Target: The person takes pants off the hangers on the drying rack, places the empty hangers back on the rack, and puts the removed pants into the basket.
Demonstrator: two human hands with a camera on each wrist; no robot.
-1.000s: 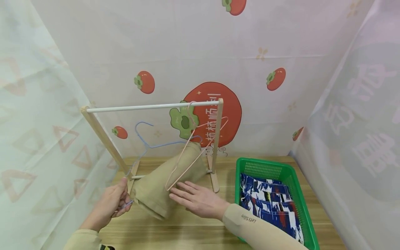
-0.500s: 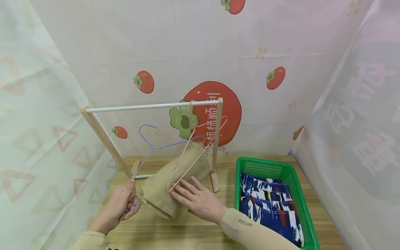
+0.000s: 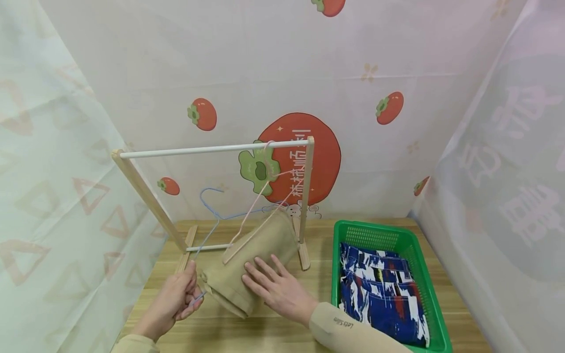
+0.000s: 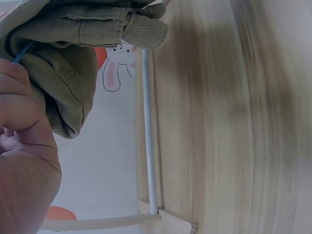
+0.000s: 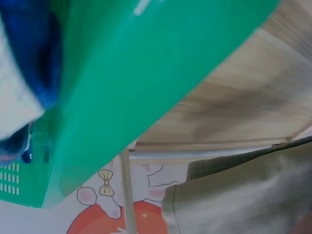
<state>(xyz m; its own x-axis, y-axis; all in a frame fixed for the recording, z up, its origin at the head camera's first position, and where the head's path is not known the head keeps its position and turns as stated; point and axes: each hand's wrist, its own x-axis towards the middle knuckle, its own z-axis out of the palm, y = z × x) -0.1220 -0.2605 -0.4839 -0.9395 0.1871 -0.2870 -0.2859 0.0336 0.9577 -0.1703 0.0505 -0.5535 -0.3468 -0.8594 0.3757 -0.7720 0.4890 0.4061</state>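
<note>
Hands flank the khaki garment, right touching it, left gripping blue hanger

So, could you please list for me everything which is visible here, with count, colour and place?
khaki garment: 1, beige-brown, between the hands
blue hanger: 1, light blue, partly hidden by the khaki garment
pink hanger: 1, pink, hooked on the rack's top bar
rack: 1, pale wood with white bars, toward the back
basket: 1, green, right side of the table
patterned clothing: at least 1, blue, white and red, inside the basket
table: 1, wood-coloured, beneath everything
printed backdrop: 3 sides, mostly white, behind and at both sides
left hand: 1, pinching the blue hanger
right hand: 1, resting on the khaki garment
sleeves: 2, cream, on the forearms
</note>
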